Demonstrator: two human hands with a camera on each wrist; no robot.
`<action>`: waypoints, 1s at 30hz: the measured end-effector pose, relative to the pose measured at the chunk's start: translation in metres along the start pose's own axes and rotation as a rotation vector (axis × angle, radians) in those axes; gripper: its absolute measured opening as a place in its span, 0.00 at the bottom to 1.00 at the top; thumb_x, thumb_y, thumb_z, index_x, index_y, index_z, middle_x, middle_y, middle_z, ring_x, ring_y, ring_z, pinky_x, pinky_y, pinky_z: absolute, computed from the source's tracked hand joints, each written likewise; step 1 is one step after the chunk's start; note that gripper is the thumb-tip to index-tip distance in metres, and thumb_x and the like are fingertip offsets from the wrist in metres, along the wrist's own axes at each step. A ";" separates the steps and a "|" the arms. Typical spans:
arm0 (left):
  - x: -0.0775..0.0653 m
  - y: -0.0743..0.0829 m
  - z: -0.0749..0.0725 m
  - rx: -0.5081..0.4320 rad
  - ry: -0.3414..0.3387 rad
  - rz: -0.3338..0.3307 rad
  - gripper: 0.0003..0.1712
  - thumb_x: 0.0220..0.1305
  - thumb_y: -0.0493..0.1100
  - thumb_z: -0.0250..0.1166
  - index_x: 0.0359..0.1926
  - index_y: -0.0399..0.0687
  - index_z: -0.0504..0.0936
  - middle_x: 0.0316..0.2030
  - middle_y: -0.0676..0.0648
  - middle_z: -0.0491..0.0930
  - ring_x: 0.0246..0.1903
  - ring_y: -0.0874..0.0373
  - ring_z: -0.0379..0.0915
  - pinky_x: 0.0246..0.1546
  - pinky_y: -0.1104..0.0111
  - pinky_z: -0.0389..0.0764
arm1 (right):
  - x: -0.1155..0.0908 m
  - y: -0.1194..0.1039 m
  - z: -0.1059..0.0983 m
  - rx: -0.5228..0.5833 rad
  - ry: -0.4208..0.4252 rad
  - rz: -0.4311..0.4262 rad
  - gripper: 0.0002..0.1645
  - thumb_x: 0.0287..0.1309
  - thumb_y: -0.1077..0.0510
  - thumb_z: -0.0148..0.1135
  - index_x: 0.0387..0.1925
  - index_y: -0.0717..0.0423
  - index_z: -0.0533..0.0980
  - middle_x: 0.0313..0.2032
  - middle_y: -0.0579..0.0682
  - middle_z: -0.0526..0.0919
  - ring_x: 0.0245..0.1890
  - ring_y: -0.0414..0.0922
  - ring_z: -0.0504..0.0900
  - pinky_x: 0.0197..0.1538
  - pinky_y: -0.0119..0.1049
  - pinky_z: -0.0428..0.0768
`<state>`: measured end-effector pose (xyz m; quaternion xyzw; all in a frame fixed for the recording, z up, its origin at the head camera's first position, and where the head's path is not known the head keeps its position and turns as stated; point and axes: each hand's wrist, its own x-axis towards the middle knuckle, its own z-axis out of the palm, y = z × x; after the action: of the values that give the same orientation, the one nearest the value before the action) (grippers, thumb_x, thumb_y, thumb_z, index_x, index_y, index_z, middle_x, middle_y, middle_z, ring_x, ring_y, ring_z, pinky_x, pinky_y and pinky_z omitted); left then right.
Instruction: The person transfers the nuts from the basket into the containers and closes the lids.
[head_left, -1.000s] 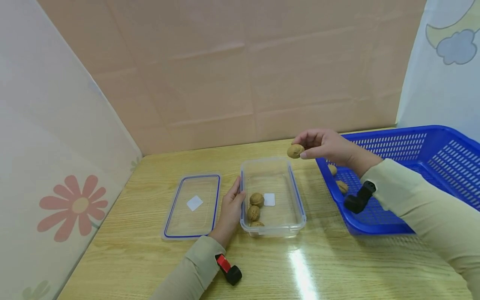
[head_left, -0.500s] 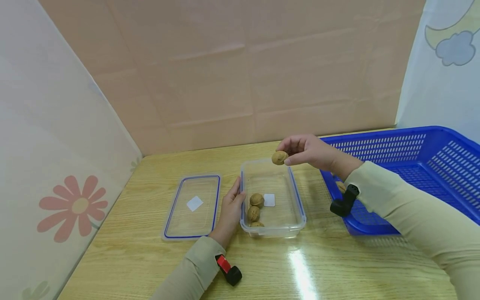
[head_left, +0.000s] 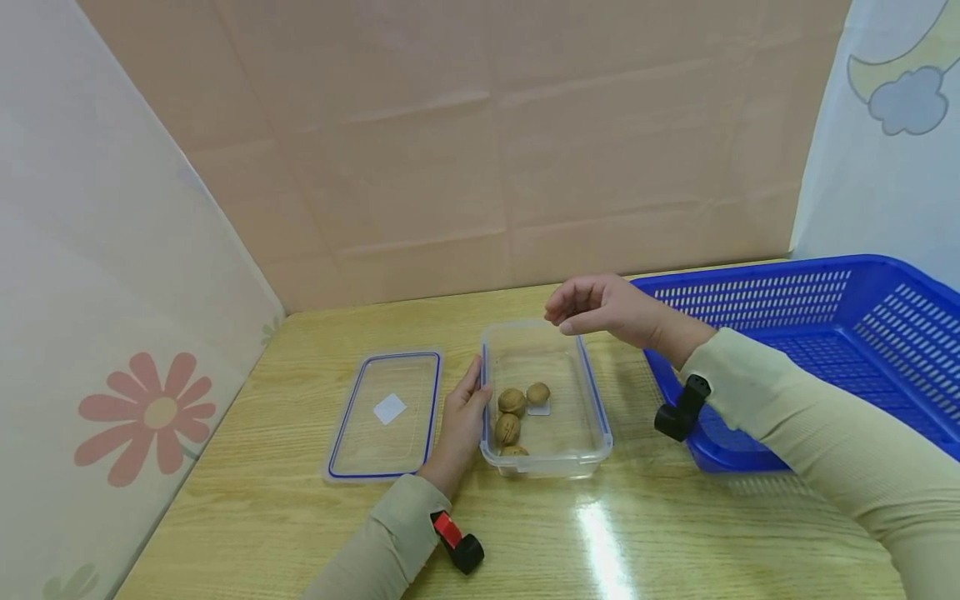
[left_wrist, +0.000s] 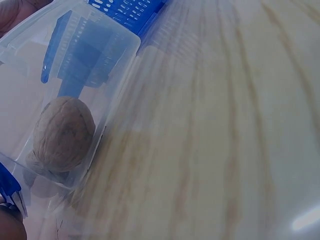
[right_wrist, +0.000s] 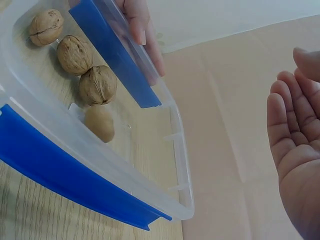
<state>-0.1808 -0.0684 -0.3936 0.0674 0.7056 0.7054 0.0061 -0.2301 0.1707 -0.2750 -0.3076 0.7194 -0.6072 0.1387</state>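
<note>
Several walnuts [head_left: 507,429] lie along the left side of a clear plastic food container [head_left: 592,458] with blue side clips. Another walnut [head_left: 537,393] is inside over the white label; in the right wrist view this walnut [right_wrist: 100,123] looks blurred. My left hand [head_left: 461,429] holds the container's left wall, its thumb at the rim and its fingers along the outside. Above the container's far right corner is my right hand [head_left: 611,310], fingers loosely bent and holding nothing. In the left wrist view, one walnut [left_wrist: 65,134] shows through the container wall.
The container's lid [head_left: 386,417], edged with a blue seal, lies flat to the left on the wooden table [head_left: 247,500]. A blue perforated basket [head_left: 825,271] stands at the right, partly behind my right forearm. A peach backdrop [head_left: 495,167] rises behind the table.
My right hand has moved left from the basket's edge to above the container and let go of a walnut, which is now inside. My left hand has stayed in place.
</note>
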 end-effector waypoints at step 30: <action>-0.001 0.000 0.001 -0.002 -0.015 0.027 0.30 0.68 0.33 0.45 0.69 0.35 0.50 0.71 0.41 0.47 0.70 0.52 0.40 0.70 0.61 0.46 | -0.017 -0.011 -0.018 0.047 0.078 -0.047 0.17 0.53 0.73 0.57 0.38 0.50 0.79 0.37 0.43 0.84 0.42 0.38 0.81 0.47 0.28 0.79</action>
<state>-0.1795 -0.0680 -0.3933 0.0824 0.7040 0.7054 0.0020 -0.2245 0.1944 -0.2628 -0.2970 0.7024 -0.6385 0.1034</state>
